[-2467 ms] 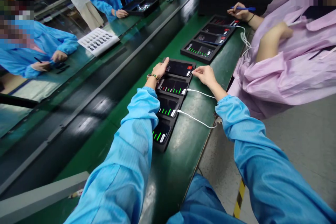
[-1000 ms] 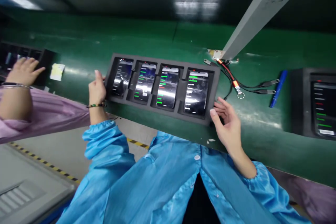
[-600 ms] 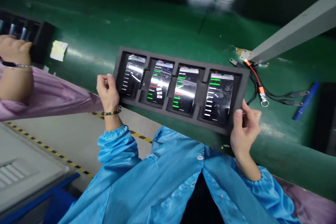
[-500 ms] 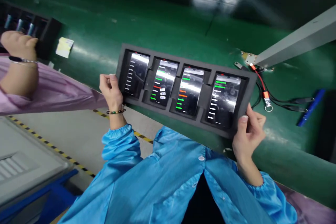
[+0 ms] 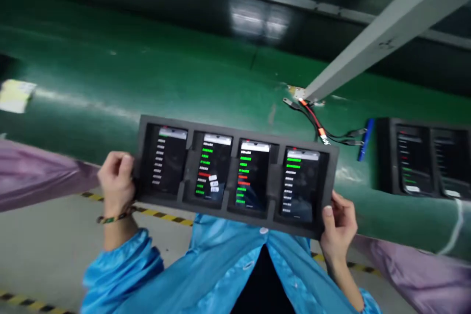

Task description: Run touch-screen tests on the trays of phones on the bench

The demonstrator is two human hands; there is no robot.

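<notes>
A dark grey foam tray (image 5: 273, 181) hangs between my two hands near the bench's front edge, its right end slightly lower in the view. My left hand (image 5: 117, 179) is closed on its left end, and my right hand (image 5: 339, 225) grips the lower right corner with the thumb on top. Several phones lie in separate compartments, screens up and lit with rows of white, green and red text. The leftmost phone (image 5: 170, 159) shows mostly white lines. Small white stickers (image 5: 213, 183) sit on the second phone (image 5: 206, 157). The fingers under the tray are hidden.
A grey post (image 5: 353, 49) rises from the green bench (image 5: 110, 78). Black and red cables (image 5: 312, 115) lie at its foot, beside a blue pen (image 5: 366, 140). Another tray (image 5: 386, 157) with phones stands at right. Pink sleeves (image 5: 40, 171) of people flank me. Yellow paper (image 5: 16, 95) lies left.
The tray has come down and left in the view, closer to my body and more level. The view has swung right: the second tray shows, and the neighbour's hand at left is out of view.
</notes>
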